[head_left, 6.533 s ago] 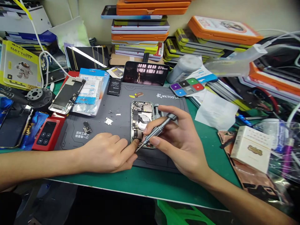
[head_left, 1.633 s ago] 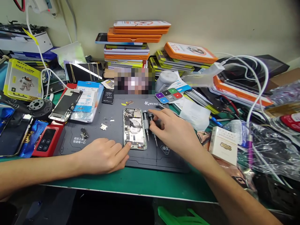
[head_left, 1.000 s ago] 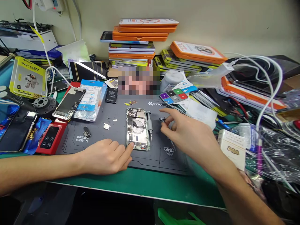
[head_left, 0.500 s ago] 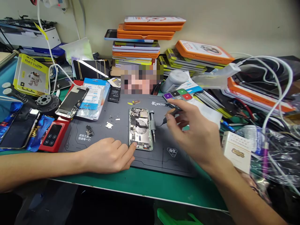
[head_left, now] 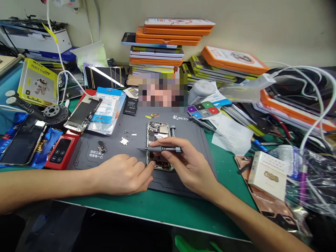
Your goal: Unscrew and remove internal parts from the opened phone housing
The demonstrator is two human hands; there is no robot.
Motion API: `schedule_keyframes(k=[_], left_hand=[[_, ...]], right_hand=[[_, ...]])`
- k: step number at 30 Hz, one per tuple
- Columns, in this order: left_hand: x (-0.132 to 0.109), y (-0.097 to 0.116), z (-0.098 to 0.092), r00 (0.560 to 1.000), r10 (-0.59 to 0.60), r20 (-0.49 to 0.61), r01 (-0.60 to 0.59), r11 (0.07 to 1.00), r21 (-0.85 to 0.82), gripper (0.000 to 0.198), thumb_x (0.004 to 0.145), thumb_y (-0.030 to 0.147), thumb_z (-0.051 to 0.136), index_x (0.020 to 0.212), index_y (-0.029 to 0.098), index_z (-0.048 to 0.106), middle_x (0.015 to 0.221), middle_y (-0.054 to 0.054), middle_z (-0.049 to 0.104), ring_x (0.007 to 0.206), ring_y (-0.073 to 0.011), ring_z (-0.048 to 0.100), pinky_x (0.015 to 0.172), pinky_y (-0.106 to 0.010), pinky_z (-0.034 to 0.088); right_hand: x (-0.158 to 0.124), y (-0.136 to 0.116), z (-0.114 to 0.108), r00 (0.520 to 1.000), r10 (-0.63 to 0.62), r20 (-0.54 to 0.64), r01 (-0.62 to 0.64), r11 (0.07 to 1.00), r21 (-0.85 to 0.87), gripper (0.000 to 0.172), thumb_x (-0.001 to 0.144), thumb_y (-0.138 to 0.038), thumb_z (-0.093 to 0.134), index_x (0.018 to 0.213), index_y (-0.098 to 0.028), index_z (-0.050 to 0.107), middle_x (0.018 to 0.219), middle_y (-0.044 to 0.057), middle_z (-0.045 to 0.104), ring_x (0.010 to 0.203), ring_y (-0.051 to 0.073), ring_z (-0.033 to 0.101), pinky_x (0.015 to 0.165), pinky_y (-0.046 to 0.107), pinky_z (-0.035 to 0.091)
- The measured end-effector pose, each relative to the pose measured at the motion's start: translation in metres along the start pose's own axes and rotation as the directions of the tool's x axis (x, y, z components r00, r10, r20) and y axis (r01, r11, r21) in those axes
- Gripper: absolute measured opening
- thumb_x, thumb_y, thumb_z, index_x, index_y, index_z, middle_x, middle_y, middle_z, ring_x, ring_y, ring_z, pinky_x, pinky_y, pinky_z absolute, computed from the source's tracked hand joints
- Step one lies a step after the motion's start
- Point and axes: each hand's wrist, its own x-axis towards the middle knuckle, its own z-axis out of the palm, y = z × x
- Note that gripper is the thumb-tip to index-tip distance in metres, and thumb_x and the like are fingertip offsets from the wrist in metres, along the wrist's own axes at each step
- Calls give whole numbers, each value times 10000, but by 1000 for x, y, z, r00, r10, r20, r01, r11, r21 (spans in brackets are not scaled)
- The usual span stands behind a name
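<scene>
An opened phone [head_left: 159, 126] with its inner parts bared lies on the grey work mat [head_left: 136, 176]. My left hand [head_left: 126, 175] rests at its lower left, fingers curled, index fingertip pressed on the phone's lower part. Above the middle of the phone, my right hand [head_left: 187, 159] grips a grey screwdriver [head_left: 157, 149] between thumb and fingers. The screwdriver lies nearly level, its thin tip pointing left past the phone's edge. Another screwdriver [head_left: 172, 128] lies along the phone's right side, mostly hidden by my right hand.
Left of the phone lie small metal pieces [head_left: 124, 141] and a dark camera module [head_left: 101, 146]. Behind are a battery [head_left: 130, 106] and a detached screen [head_left: 83, 113]. Dark tools [head_left: 201, 122] and a cigarette-style box [head_left: 267, 175] sit right. Stacked orange cases [head_left: 168, 36] stand at the back.
My right hand has moved left and down from beside the phone to above it, and the tool in it has swung level. My left hand keeps its place on the phone.
</scene>
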Motion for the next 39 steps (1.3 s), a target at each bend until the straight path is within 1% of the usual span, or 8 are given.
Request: schedule_keyframes(k=[3, 5, 8, 11, 16, 23, 28, 39], left_hand=[[0, 0, 0, 1000, 2, 2, -2, 1000, -7, 321, 989, 247, 563, 1177, 16, 682, 660, -12, 632, 519, -159, 603, 420, -302, 435], [0, -1, 0, 1000, 7, 6, -7, 1000, -7, 317, 987, 247, 566, 1173, 18, 681, 661, -15, 633, 522, -156, 606, 426, -289, 440], [1, -1, 0, 1000, -5, 10, 6, 1000, -31, 311, 984, 238, 568, 1179, 21, 675, 664, -12, 637, 527, -154, 610, 436, -282, 450], [1, -3, 0, 999, -50, 19, 51, 996, -80, 300, 994, 246, 558, 1181, 43, 675, 659, 2, 636, 524, -150, 607, 440, -277, 446], [2, -6, -1, 996, -86, 28, 89, 990, -110, 282, 1029, 302, 553, 1164, 91, 683, 665, 13, 649, 536, -161, 614, 451, -296, 444], [3, -6, -3, 998, -57, 11, 58, 995, -84, 299, 1036, 320, 572, 1177, 76, 669, 652, 14, 637, 536, -144, 604, 457, -277, 419], [4, -6, -4, 999, -32, 23, 34, 998, -60, 275, 1045, 316, 549, 1140, 92, 677, 639, 22, 619, 523, -144, 580, 448, -297, 395], [4, -5, -3, 999, -35, 32, 37, 998, -56, 257, 1035, 274, 532, 1141, 84, 668, 655, 28, 623, 528, -159, 581, 441, -340, 421]], right_hand=[[2, -3, 0, 1000, 17, -1, -17, 999, 29, 241, 1053, -250, 529, 1275, -307, 603, 1266, 53, 723, 1193, 208, 708, 1040, 457, 601], [3, -5, 0, 998, 50, -39, -44, 990, 135, 252, 1049, -263, 535, 1294, -305, 575, 1243, 60, 729, 1134, 200, 724, 982, 435, 626], [6, -8, -2, 982, 122, -142, -65, 933, 354, 332, 1033, -288, 554, 1359, -307, 490, 1147, 60, 743, 928, 178, 736, 836, 389, 653], [8, -10, -4, 958, 214, -192, -95, 866, 491, 377, 1015, -344, 561, 1375, -311, 454, 1037, 34, 719, 738, 154, 681, 704, 348, 633], [6, -11, -2, 958, 238, -159, -120, 838, 532, 506, 927, -374, 708, 1367, -325, 462, 907, -3, 652, 698, 146, 597, 563, 264, 577], [1, -10, 2, 976, 207, -66, -158, 884, 440, 524, 966, -347, 656, 1438, -331, 428, 922, 22, 660, 802, 185, 639, 640, 314, 589], [2, -12, 2, 981, 186, -48, -149, 895, 420, 518, 964, -374, 660, 1425, -333, 428, 929, 22, 678, 793, 193, 668, 706, 369, 605], [2, -13, 4, 987, 154, -40, -121, 890, 439, 449, 982, -320, 641, 1387, -334, 448, 962, 24, 707, 829, 186, 671, 746, 366, 612]])
